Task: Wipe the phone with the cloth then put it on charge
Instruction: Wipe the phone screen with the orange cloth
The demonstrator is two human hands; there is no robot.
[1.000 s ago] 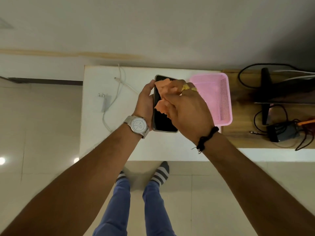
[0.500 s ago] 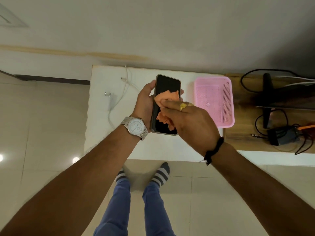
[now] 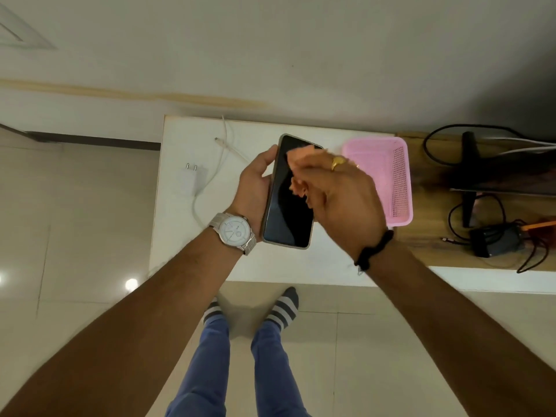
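Note:
My left hand (image 3: 254, 188) grips a black phone (image 3: 287, 212) by its left edge, screen up, above the white table (image 3: 186, 236). My right hand (image 3: 340, 194) holds a crumpled orange cloth (image 3: 298, 158) against the upper right part of the screen; the fingers are blurred by motion. A white charger plug (image 3: 190, 180) lies on the table to the left, and its white cable (image 3: 224, 149) curls past it with the free connector end near the phone's top left.
A pink plastic basket (image 3: 400, 176) stands right of the phone at the table's edge. Beyond it a wooden surface (image 3: 427, 236) carries a monitor stand (image 3: 467, 176), black cables and a black adapter (image 3: 493, 243). My feet in striped socks stand on the tiled floor below.
The right hand has slid the cloth from the middle of the screen up toward its top right. The phone's lower screen is now uncovered. The left hand keeps its grip.

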